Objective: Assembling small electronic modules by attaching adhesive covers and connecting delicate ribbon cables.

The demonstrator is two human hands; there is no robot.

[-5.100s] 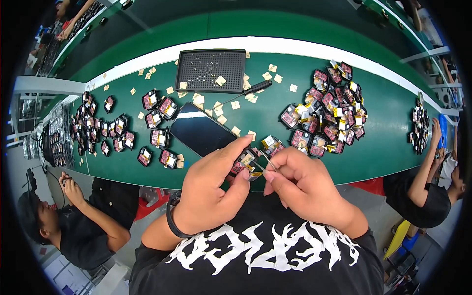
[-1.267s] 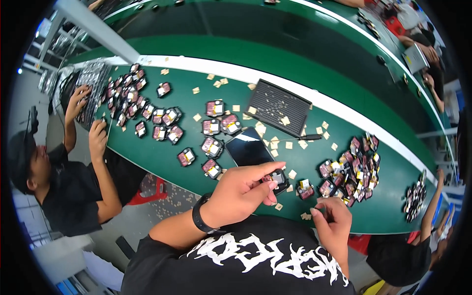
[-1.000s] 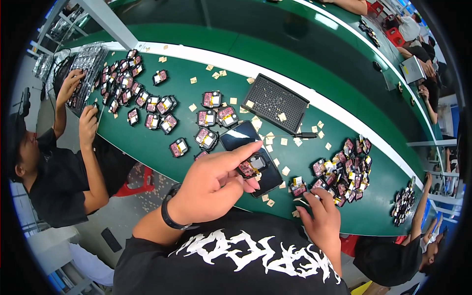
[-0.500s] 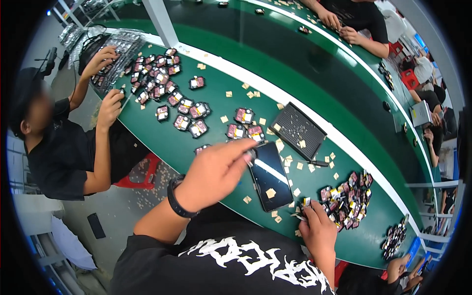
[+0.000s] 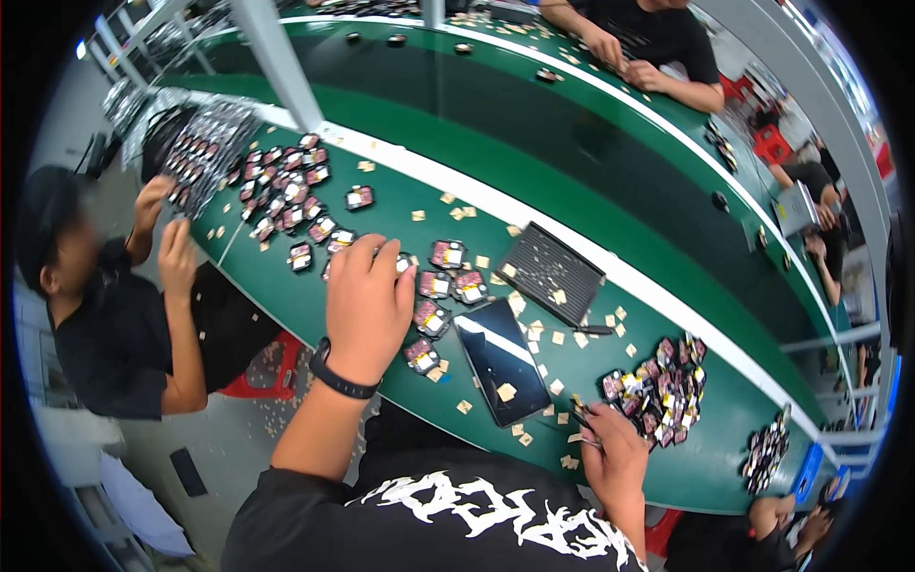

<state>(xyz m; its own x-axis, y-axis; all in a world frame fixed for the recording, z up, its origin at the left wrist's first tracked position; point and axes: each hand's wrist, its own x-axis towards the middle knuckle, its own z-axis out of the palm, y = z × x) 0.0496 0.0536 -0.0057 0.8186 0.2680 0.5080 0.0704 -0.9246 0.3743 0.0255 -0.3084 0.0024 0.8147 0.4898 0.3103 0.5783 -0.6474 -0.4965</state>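
My left hand (image 5: pixel 367 310), with a black band on the wrist, reaches over a loose group of small black modules with maroon and white labels (image 5: pixel 432 319). Its fingers curl around a small black module (image 5: pixel 404 259), which shows only in part; other modules lie hidden under the palm. Beside the pile of modules (image 5: pixel 667 391) on the right, my right hand (image 5: pixel 615 446) is closed on a slim metal tool (image 5: pixel 588 438), mostly covered by the fingers. Between my hands lies a black tablet-like device (image 5: pixel 502 357) with a beige square on its glass.
Behind the tablet is a black ribbed tray (image 5: pixel 551 272) with beige scraps and a dark pen-like tool (image 5: pixel 593 330). Small beige squares litter the green table (image 5: pixel 477 434). A co-worker (image 5: pixel 114 315) works at the left beside more modules (image 5: pixel 286 191). A white rail (image 5: pixel 448 181) borders the conveyor.
My left hand has moved left, from above the tablet to the group of modules, uncovering some modules. The right hand stays by its pile. The view has shifted slightly.
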